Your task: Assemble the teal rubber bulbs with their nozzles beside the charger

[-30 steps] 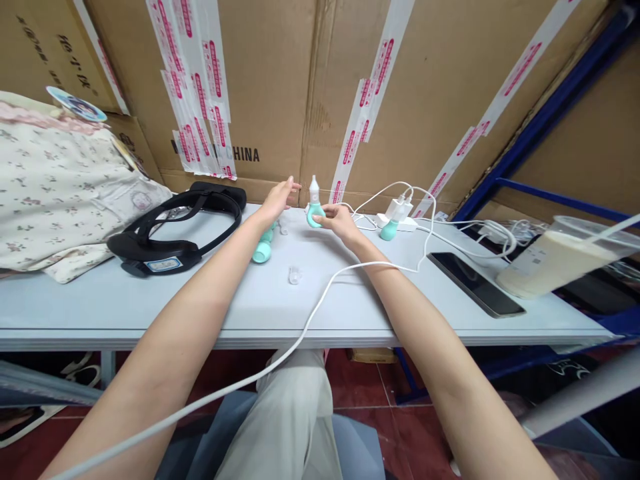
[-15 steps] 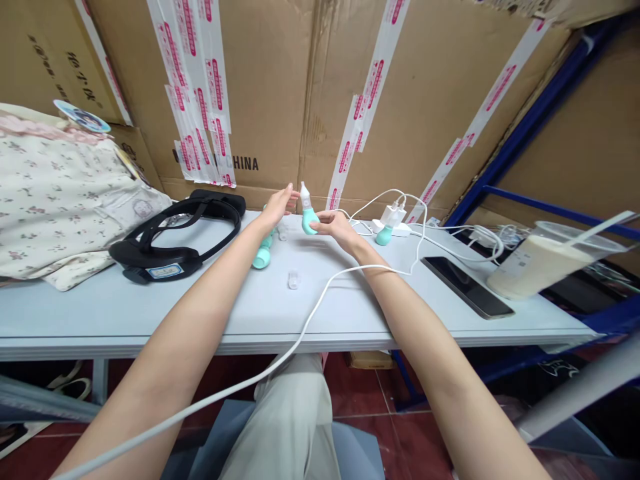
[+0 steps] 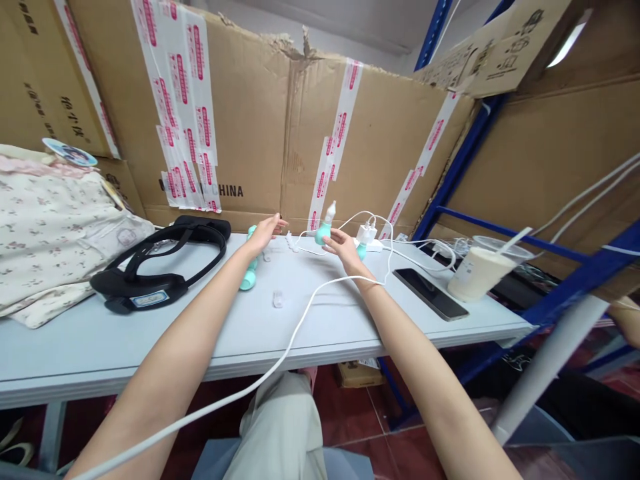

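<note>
My right hand (image 3: 343, 248) pinches the mint-green bulb of a nasal aspirator (image 3: 324, 232) and holds it above the table, its clear tip pointing up. To the left, my left hand (image 3: 266, 233) holds nothing, with its fingers stretched out. Beneath my left hand and wrist lies a mint-green piece (image 3: 249, 275), partly hidden by the arm. A small clear plastic piece (image 3: 277, 299) rests nearer the front edge. Another clear piece (image 3: 267, 255) lies close to the left hand. Behind my right hand, a second mint-green bulb (image 3: 361, 251) shows in part.
A white cable (image 3: 300, 327) crosses over my right forearm toward a charger (image 3: 367, 232) and power strip. On the right are a phone (image 3: 431, 293) and a drink cup (image 3: 475, 277). A black headset (image 3: 160, 267) and floral bag (image 3: 60, 227) occupy the left. Cardboard (image 3: 250, 133) stands behind.
The view has tilted up and shifted right. My right hand has drawn the aspirator away from my left hand, to the right, and the aspirator now leans slightly.
</note>
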The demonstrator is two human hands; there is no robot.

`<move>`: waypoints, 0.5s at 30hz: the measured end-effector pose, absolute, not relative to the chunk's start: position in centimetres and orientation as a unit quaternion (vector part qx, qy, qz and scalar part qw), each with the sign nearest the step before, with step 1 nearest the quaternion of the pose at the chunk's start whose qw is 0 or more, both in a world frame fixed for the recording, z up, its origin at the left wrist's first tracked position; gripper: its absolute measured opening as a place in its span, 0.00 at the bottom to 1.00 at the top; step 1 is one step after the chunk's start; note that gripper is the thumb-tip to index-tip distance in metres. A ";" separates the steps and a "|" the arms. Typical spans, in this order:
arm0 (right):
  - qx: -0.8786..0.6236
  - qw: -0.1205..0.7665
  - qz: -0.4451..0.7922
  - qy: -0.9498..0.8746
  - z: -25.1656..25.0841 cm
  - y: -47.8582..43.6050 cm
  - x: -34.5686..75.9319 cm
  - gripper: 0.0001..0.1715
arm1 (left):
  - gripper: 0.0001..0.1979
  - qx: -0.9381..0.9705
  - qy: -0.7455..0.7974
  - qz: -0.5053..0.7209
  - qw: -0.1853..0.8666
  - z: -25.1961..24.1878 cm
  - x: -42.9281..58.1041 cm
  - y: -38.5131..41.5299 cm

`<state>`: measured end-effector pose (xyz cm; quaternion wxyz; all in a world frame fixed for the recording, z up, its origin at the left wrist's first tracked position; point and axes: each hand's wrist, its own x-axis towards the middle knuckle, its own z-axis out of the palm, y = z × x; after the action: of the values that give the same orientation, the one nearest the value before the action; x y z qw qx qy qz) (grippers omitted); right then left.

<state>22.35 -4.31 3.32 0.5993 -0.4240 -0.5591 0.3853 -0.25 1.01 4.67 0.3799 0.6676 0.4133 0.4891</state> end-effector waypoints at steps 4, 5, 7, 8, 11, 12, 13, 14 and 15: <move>-0.493 0.634 0.330 -0.496 1.5 -5.9 28.3 0.34 | 0.33 0.677 0.420 0.479 0.369 4.4 -0.5 1.0; -0.508 0.646 0.313 -0.475 1.1 -6.3 29.9 0.33 | 0.33 0.679 0.422 0.478 0.364 4.3 -0.5 1.0; -0.549 0.633 0.275 -0.472 0.1 -6.9 32.8 0.30 | 0.34 0.683 0.426 0.474 0.357 4.1 -0.6 1.2; -0.567 0.614 0.257 -0.485 -0.4 -7.1 34.0 0.28 | 0.34 0.685 0.427 0.473 0.354 4.0 -0.6 1.3; -0.597 0.596 0.223 -0.489 -1.5 -7.0 36.5 0.26 | 0.32 0.687 0.438 0.470 0.339 3.7 -0.7 1.5; -0.604 0.594 0.215 -0.486 -1.8 -6.7 36.9 0.26 | 0.31 0.690 0.445 0.467 0.328 3.6 -0.8 1.6; -0.612 0.587 0.208 -0.488 -2.1 -6.5 37.1 0.25 | 0.30 0.698 0.450 0.461 0.314 3.5 -0.8 1.6; -0.618 0.576 0.201 -0.497 -2.2 -6.2 37.3 0.24 | 0.29 0.709 0.453 0.451 0.299 3.5 -0.9 1.6; -0.623 0.561 0.192 -0.510 -2.4 -6.0 37.3 0.23 | 0.28 0.722 0.453 0.438 0.285 3.4 -1.0 1.6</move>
<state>37.30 -6.00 -2.35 0.5610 -0.6231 -0.5102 0.1917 -1.00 1.57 3.41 0.2852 0.7223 0.4528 0.4382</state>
